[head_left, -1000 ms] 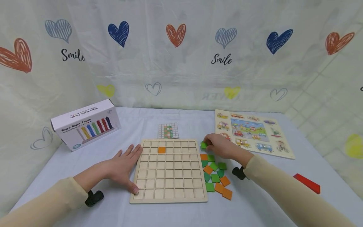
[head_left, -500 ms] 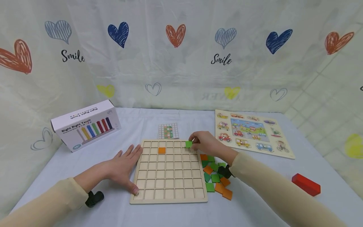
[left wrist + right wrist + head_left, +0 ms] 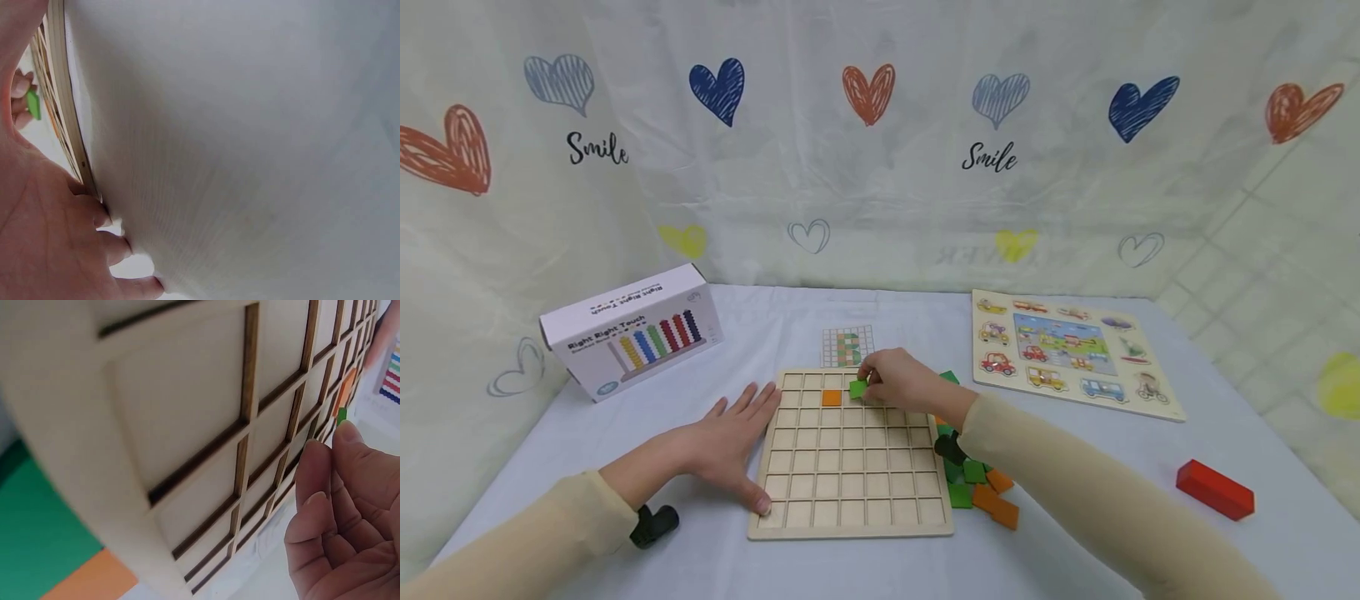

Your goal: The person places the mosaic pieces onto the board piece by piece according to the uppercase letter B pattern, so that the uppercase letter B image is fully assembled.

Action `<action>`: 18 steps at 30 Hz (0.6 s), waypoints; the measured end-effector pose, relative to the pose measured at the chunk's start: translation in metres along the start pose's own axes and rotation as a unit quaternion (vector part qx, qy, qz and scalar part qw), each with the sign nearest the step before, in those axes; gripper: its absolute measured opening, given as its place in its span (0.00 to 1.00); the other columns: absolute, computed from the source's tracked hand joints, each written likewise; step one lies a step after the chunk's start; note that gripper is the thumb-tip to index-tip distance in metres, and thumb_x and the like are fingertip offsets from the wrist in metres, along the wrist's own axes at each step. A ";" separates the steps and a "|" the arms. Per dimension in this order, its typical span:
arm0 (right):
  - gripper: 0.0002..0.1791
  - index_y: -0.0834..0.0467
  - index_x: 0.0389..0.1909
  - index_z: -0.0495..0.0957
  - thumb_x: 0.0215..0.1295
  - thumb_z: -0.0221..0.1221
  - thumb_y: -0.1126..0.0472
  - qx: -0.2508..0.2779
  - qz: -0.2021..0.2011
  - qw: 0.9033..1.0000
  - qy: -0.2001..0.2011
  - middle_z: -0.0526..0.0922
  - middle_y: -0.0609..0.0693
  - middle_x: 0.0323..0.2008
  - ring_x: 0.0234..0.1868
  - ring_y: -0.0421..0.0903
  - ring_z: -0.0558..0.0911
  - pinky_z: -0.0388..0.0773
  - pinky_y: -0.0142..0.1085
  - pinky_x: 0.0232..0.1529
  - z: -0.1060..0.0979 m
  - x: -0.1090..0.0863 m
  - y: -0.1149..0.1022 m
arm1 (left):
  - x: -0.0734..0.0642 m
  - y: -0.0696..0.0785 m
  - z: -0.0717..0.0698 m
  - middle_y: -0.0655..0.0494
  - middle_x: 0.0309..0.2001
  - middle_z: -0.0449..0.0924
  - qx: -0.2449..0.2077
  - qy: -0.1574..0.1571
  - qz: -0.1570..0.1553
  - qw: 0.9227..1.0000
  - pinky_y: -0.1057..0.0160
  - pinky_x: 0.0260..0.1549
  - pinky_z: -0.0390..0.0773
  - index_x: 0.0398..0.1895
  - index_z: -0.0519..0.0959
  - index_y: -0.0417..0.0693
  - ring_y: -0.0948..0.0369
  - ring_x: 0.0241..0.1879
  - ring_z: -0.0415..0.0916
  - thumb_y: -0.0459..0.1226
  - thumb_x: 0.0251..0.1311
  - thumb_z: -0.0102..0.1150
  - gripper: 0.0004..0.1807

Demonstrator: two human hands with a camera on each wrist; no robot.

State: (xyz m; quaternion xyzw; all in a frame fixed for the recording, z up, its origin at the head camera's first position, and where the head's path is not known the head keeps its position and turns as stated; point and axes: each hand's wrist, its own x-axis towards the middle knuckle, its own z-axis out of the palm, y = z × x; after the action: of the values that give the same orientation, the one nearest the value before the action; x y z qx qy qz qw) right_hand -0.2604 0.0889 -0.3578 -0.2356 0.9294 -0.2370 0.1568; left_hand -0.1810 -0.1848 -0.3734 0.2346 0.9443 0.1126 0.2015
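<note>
A wooden grid board [image 3: 850, 530] lies flat on the table, with one orange square tile [image 3: 831, 398] in its second row. My right hand [image 3: 901, 382] pinches a green square tile [image 3: 857, 389] between thumb and fingertips, just over the board's upper rows and right of the orange one. In the right wrist view only a sliver of that green tile [image 3: 342, 415] shows past the thumb. My left hand [image 3: 726, 446] is spread along the board's left edge, its thumb on the lower left corner. The left wrist view shows its fingers [image 3: 112, 247] reaching beside the board's side.
Behind the board lies a small pattern card [image 3: 847, 346]. Several loose green and orange tiles [image 3: 974, 472] lie at the board's right, partly hidden by the right wrist. A vehicle puzzle [image 3: 1078, 358] is at back right, a red block [image 3: 1215, 489] at right, a white box [image 3: 632, 333] at left.
My right hand has carried the green tile leftward from beside the board to over its upper rows, near the orange tile. My left hand has stayed at the board's left edge.
</note>
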 end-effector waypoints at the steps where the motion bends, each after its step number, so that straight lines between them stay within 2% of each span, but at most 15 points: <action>1: 0.13 0.62 0.52 0.82 0.69 0.65 0.65 -0.003 -0.002 1.000 -0.001 0.87 0.52 0.40 0.39 0.43 0.82 0.82 0.36 0.46 0.001 0.001 -0.001 | 0.000 0.000 0.000 0.34 0.82 0.36 -0.001 0.000 0.000 1.000 0.23 0.71 0.38 0.81 0.42 0.32 0.33 0.81 0.31 0.69 0.35 0.77 0.81; 9: 0.11 0.60 0.49 0.84 0.67 0.67 0.64 -0.023 -0.006 1.000 -0.008 0.86 0.50 0.39 0.40 0.43 0.82 0.82 0.37 0.47 0.005 0.003 -0.007 | 0.001 -0.001 0.000 0.34 0.83 0.35 -0.003 -0.001 0.001 1.000 0.23 0.72 0.38 0.81 0.42 0.33 0.33 0.81 0.30 0.70 0.35 0.77 0.81; 18: 0.09 0.60 0.44 0.85 0.65 0.69 0.63 -0.036 -0.012 0.999 -0.010 0.85 0.49 0.35 0.36 0.42 0.79 0.80 0.35 0.42 0.009 0.006 -0.008 | 0.001 -0.002 0.001 0.34 0.83 0.35 -0.008 -0.003 0.000 1.000 0.23 0.72 0.37 0.81 0.42 0.33 0.33 0.81 0.30 0.70 0.35 0.76 0.81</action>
State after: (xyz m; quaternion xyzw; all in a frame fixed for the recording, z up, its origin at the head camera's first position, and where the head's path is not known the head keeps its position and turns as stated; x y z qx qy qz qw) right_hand -0.2595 0.0766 -0.3625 -0.2547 0.9328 -0.2032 0.1543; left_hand -0.1821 -0.1860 -0.3748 0.2332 0.9428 0.1189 0.2063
